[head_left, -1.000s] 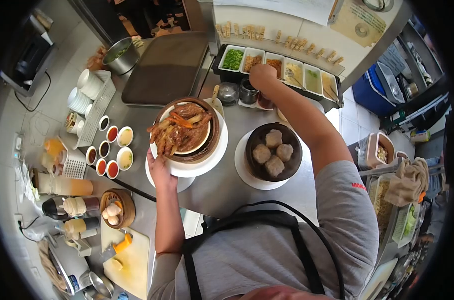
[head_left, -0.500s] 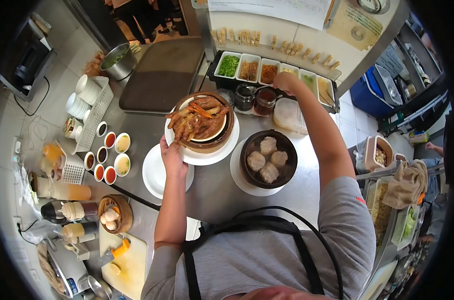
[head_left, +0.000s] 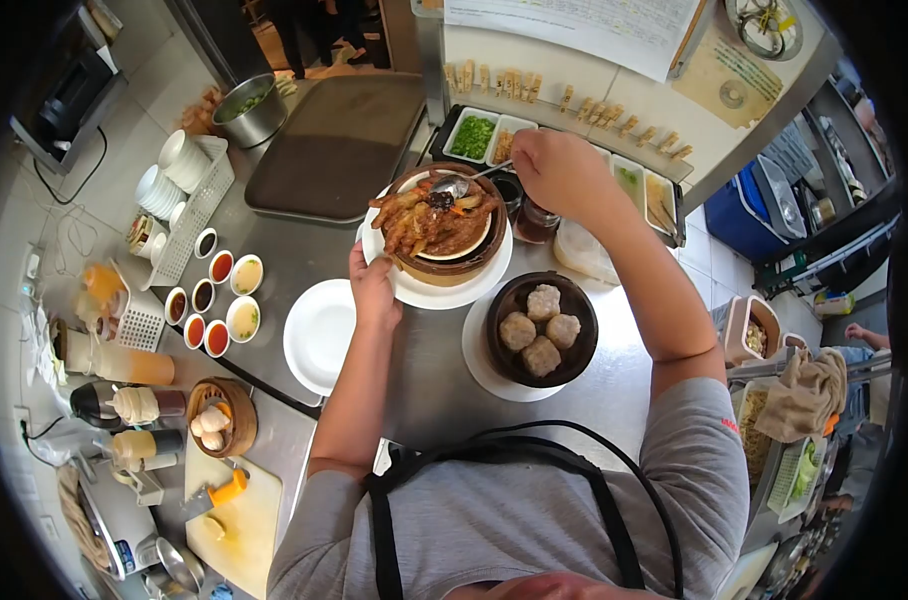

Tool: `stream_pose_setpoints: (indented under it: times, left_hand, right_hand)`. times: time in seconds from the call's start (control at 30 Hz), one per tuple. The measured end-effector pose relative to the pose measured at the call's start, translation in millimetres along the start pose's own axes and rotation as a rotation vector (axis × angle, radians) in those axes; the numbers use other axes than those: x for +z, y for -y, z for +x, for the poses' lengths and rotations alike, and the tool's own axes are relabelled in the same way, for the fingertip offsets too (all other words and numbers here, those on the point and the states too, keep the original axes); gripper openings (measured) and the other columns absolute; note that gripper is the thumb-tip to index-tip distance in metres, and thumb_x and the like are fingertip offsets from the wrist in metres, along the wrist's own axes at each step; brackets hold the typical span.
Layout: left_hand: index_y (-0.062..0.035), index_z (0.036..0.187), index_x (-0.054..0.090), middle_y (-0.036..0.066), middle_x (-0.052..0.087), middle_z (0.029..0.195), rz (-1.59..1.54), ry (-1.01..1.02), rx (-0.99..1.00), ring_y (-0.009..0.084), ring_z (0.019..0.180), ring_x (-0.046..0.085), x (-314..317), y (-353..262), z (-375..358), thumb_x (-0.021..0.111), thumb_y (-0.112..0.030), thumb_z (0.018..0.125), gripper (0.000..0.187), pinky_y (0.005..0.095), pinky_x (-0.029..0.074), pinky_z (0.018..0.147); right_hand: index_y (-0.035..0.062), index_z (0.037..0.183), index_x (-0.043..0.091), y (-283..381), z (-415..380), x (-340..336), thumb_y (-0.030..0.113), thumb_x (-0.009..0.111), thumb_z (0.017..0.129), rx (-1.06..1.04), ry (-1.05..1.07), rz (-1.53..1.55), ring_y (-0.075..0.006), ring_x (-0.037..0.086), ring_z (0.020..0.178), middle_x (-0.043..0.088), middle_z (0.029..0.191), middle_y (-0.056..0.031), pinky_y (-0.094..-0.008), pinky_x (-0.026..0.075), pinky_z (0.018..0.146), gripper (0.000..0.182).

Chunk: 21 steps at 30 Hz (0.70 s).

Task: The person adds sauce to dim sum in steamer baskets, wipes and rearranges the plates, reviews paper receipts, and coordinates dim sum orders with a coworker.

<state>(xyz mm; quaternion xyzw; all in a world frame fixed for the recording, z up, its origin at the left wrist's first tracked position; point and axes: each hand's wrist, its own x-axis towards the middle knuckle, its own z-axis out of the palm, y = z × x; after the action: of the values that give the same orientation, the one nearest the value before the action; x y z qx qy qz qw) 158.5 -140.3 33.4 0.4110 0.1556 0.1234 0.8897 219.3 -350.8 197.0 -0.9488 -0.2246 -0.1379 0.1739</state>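
Observation:
My left hand [head_left: 376,292] grips the near left rim of a white plate [head_left: 454,299], held above the counter. On that plate stands a bamboo steamer [head_left: 436,267] with a bowl of braised chicken feet [head_left: 424,228] in it. My right hand [head_left: 562,172] is closed around the handle of a metal spoon [head_left: 452,185], its bowl tipped over the feet. A dark dollop [head_left: 441,201] lies on top of them, just beneath the spoon. To the right, a dark round steamer [head_left: 584,360] with several dumplings [head_left: 541,330] rests on another white plate [head_left: 479,365].
Sauce jars [head_left: 537,224] and topping trays [head_left: 472,137] line the back. Small sauce cups [head_left: 244,318], a bare white plate [head_left: 319,335] and a brown tray [head_left: 334,145] are at the left. A knife [head_left: 217,492] lies on a cutting board [head_left: 259,540].
My right hand has come left from the topping trays, bringing the spoon over the chicken feet. A dark dollop now shows on them. The held plate appears slightly farther right and up.

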Motion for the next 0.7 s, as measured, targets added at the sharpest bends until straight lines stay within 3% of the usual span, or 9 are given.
stream_pose_setpoints:
  times: [0.03,0.13,0.23,0.3,0.37,0.43,0.57,0.67,0.7]
  left_hand:
    - [-0.0031,0.108,0.036,0.012,0.047,0.102,-0.006,0.004,-0.001,0.0200,0.092,0.049,0,0,0,0.035,0.007,0.068,0.042,0.0327,0.043,0.080]
    - [-0.0036,0.108,0.036,0.012,0.047,0.103,-0.023,0.004,-0.017,0.0201,0.092,0.050,-1,0,-1,0.035,0.007,0.068,0.042,0.0328,0.043,0.080]
    - [-0.0041,0.109,0.036,0.012,0.048,0.103,-0.034,-0.003,-0.020,0.0206,0.093,0.050,-3,0,-1,0.035,0.007,0.068,0.043,0.0335,0.043,0.080]
    - [-0.0046,0.110,0.035,0.012,0.048,0.104,-0.039,-0.005,-0.012,0.0214,0.093,0.050,-7,-1,-2,0.034,0.007,0.068,0.044,0.0347,0.044,0.081]
    - [-0.0047,0.111,0.035,0.012,0.047,0.104,-0.035,-0.035,-0.001,0.0218,0.093,0.051,-5,-6,-5,0.034,0.007,0.068,0.045,0.0353,0.044,0.081]
    - [-0.0050,0.112,0.034,0.012,0.047,0.105,-0.030,-0.042,-0.002,0.0216,0.092,0.051,-6,-10,-9,0.034,0.007,0.068,0.046,0.0351,0.044,0.081]
    - [-0.0056,0.114,0.032,0.012,0.046,0.105,-0.022,-0.045,0.007,0.0215,0.093,0.051,-14,-12,-9,0.034,0.007,0.068,0.047,0.0349,0.045,0.080]
    - [-0.0058,0.115,0.031,0.013,0.046,0.106,-0.016,-0.044,0.012,0.0221,0.093,0.051,-15,-15,-11,0.034,0.007,0.069,0.047,0.0351,0.045,0.080]
    - [-0.0057,0.114,0.032,0.013,0.046,0.106,-0.010,-0.053,0.011,0.0222,0.094,0.051,-14,-16,-13,0.034,0.007,0.069,0.046,0.0351,0.045,0.080]
  right_hand:
    - [0.0005,0.074,0.057,3,-2,-1,0.017,0.044,0.073,0.016,-0.015,-0.022,-0.0297,0.056,0.063,0.056,0.066,-0.0174,-0.0381,0.044,0.058,0.021]
    - [0.0009,0.072,0.057,-35,6,6,0.017,0.044,0.073,0.173,0.106,0.372,-0.0310,0.057,0.065,0.057,0.068,-0.0183,-0.0395,0.045,0.060,0.021]
    - [0.0010,0.071,0.060,-65,9,6,0.018,0.048,0.072,0.588,0.258,0.561,-0.0317,0.057,0.069,0.058,0.070,-0.0181,-0.0399,0.045,0.063,0.020]
    - [0.0007,0.074,0.060,-106,7,30,0.018,0.047,0.072,0.254,0.226,0.151,-0.0291,0.056,0.066,0.059,0.074,-0.0153,-0.0369,0.044,0.064,0.021]
    - [0.0012,0.078,0.060,-118,5,44,0.018,0.047,0.072,0.222,0.223,-0.109,-0.0283,0.056,0.069,0.059,0.079,-0.0145,-0.0360,0.044,0.066,0.022]
    - [0.0023,0.083,0.060,-99,8,60,0.018,0.046,0.072,0.492,0.245,-0.210,-0.0294,0.058,0.078,0.060,0.085,-0.0156,-0.0372,0.044,0.071,0.024]
    - [0.0023,0.088,0.060,-83,11,72,0.021,0.046,0.074,0.512,0.390,-0.192,-0.0298,0.056,0.088,0.057,0.096,-0.0157,-0.0402,0.044,0.075,0.027]
    - [0.0028,0.090,0.060,-94,4,72,0.026,0.047,0.076,0.603,0.253,-0.234,-0.0297,0.056,0.088,0.057,0.098,-0.0160,-0.0405,0.044,0.075,0.030]
    - [0.0029,0.088,0.060,-98,-2,72,0.027,0.047,0.076,0.611,0.325,-0.267,-0.0298,0.055,0.088,0.057,0.097,-0.0163,-0.0399,0.044,0.075,0.030]
